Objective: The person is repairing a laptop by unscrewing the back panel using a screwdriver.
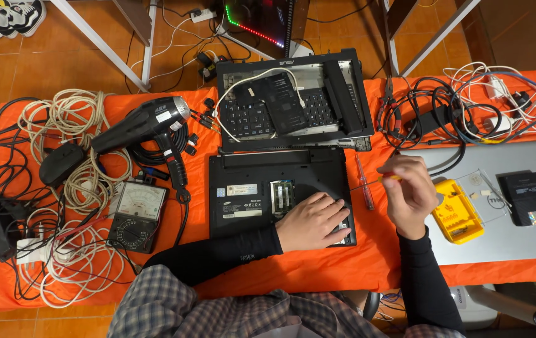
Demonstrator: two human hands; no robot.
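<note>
Left hand lies flat, fingers spread, pinning the laptop steady; right hand has fingers pinched around a screwdriver.

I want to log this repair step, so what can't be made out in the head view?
- Laptop underside: the corner under the left hand is hidden.
- Screwdriver: its handle is hidden inside the right hand; tip too small.
- Meter: dial reading too small.

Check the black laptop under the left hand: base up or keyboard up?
Base up: the black laptop shows its underside labels and an open memory bay; left hand rests on it.
</note>
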